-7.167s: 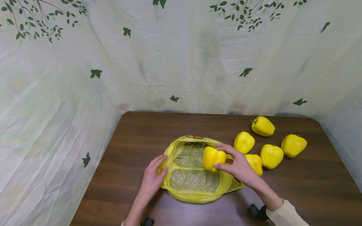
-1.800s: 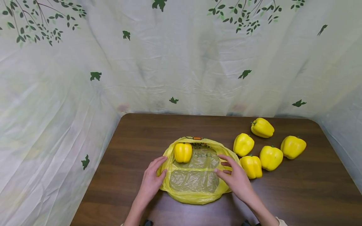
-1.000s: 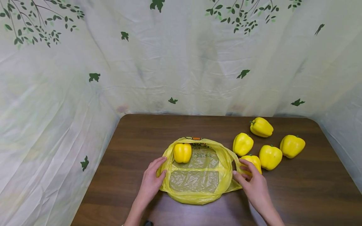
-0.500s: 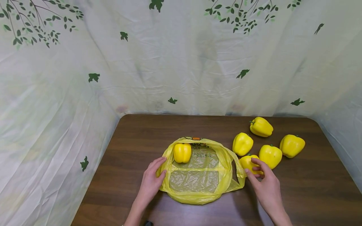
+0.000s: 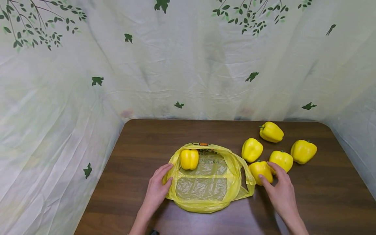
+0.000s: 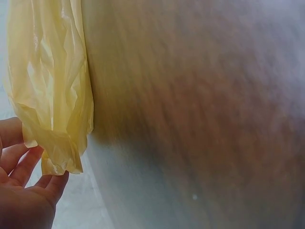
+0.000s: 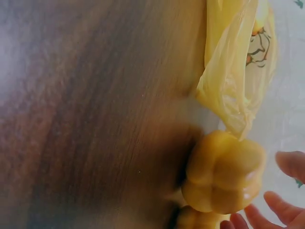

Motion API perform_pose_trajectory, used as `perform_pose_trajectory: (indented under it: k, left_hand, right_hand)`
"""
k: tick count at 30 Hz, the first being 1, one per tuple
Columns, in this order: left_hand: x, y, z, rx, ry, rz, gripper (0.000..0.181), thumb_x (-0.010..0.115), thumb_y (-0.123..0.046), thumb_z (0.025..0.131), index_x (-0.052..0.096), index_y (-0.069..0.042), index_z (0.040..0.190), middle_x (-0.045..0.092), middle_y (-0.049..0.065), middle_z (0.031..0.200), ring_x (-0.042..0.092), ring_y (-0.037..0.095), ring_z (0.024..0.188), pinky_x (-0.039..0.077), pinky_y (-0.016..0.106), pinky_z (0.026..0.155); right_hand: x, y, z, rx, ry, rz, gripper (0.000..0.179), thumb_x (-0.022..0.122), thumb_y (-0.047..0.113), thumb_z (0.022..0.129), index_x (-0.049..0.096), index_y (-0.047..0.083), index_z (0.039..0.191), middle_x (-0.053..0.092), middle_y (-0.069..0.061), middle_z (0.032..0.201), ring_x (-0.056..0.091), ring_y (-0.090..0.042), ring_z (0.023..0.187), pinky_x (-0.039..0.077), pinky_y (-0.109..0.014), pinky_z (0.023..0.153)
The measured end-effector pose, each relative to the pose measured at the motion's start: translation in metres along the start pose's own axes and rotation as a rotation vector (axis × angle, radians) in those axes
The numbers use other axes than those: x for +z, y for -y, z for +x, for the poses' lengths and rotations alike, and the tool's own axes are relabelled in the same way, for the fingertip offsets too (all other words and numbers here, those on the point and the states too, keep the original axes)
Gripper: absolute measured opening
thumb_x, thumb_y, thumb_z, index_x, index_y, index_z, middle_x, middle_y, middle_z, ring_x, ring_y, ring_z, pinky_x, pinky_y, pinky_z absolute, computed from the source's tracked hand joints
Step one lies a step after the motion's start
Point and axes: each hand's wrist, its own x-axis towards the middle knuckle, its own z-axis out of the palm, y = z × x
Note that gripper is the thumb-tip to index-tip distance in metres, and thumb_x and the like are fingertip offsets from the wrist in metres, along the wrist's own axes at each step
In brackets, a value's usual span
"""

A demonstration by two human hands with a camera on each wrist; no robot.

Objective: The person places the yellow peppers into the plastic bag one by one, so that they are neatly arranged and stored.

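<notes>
In the head view my left hand [image 5: 158, 185] is at the left rim of a yellow plastic bag [image 5: 211, 205], whose mouth is spread wide. The left wrist view shows the gathered film of the bag [image 6: 52, 109] held between its fingers and thumb. One yellow bell pepper [image 5: 189, 159] lies inside, at the far left. Beside the bag's right handle, my right hand [image 5: 280, 191] spreads thumb and fingers around another bell pepper [image 5: 259, 172]. From the right wrist, a gap shows between the thumb [image 7: 291, 164] and that pepper [image 7: 224, 174], fingertips right at its lower side.
Several more yellow bell peppers [image 5: 252, 150] lie on the right part of the brown wooden table [image 5: 158, 133], one of them [image 5: 281, 160] close against the pepper at my right hand. A pale curtain [image 5: 194, 65] with leaf prints hangs behind and at the sides.
The first pepper went from my right hand into the bag's far left. My right hand then touched the right handle and moved right to the nearest pepper. My left hand stayed at the rim.
</notes>
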Motion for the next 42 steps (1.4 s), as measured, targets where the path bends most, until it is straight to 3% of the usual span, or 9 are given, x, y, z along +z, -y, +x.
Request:
perform_pose_trajectory:
  k: [4, 10, 20, 32, 42]
  left_hand:
    - [0.000, 0.000, 0.000, 0.008, -0.001, 0.001, 0.045, 0.072, 0.005, 0.083, 0.065, -0.005, 0.126, 0.061, 0.005, 0.128, 0.054, 0.027, 0.121, 0.043, 0.048, 0.102]
    - [-0.001, 0.000, 0.000, -0.012, 0.006, -0.006, 0.045, 0.072, 0.004, 0.084, 0.065, -0.006, 0.127, 0.061, 0.004, 0.129, 0.054, 0.025, 0.122, 0.043, 0.047, 0.103]
    - [0.000, 0.002, -0.001, 0.033, -0.016, 0.009, 0.048, 0.074, 0.008, 0.080, 0.066, -0.005, 0.125, 0.061, 0.006, 0.128, 0.055, 0.028, 0.121, 0.044, 0.050, 0.101]
    - [-0.001, 0.001, -0.001, 0.006, -0.004, 0.016, 0.046, 0.072, 0.005, 0.083, 0.065, -0.006, 0.126, 0.061, 0.006, 0.129, 0.054, 0.027, 0.122, 0.043, 0.048, 0.103]
    - [0.000, 0.002, -0.001, 0.025, -0.016, 0.024, 0.047, 0.073, 0.007, 0.081, 0.065, -0.005, 0.126, 0.061, 0.005, 0.128, 0.055, 0.028, 0.120, 0.045, 0.050, 0.100]
  right_hand:
    - [0.002, -0.003, 0.004, 0.055, 0.052, -0.003, 0.060, 0.074, 0.023, 0.090, 0.047, 0.002, 0.140, 0.049, -0.024, 0.135, 0.048, -0.040, 0.119, 0.042, -0.058, 0.097]
    - [0.002, -0.006, 0.008, 0.086, 0.118, -0.032, 0.070, 0.075, 0.029, 0.089, 0.042, 0.000, 0.144, 0.046, -0.026, 0.139, 0.043, -0.042, 0.124, 0.035, -0.062, 0.101]
    - [-0.001, -0.008, 0.015, 0.166, 0.269, -0.064, 0.097, 0.068, 0.058, 0.085, 0.028, 0.000, 0.152, 0.035, -0.030, 0.148, 0.038, -0.048, 0.129, 0.032, -0.064, 0.101]
    - [-0.003, -0.010, 0.022, 0.199, 0.330, -0.089, 0.104, 0.066, 0.064, 0.082, 0.024, 0.000, 0.152, 0.032, -0.033, 0.149, 0.040, -0.050, 0.124, 0.034, -0.066, 0.098]
    - [-0.005, -0.011, 0.015, 0.202, 0.260, -0.021, 0.100, 0.076, 0.056, 0.079, 0.031, 0.000, 0.149, 0.040, -0.029, 0.144, 0.043, -0.046, 0.126, 0.036, -0.061, 0.100]
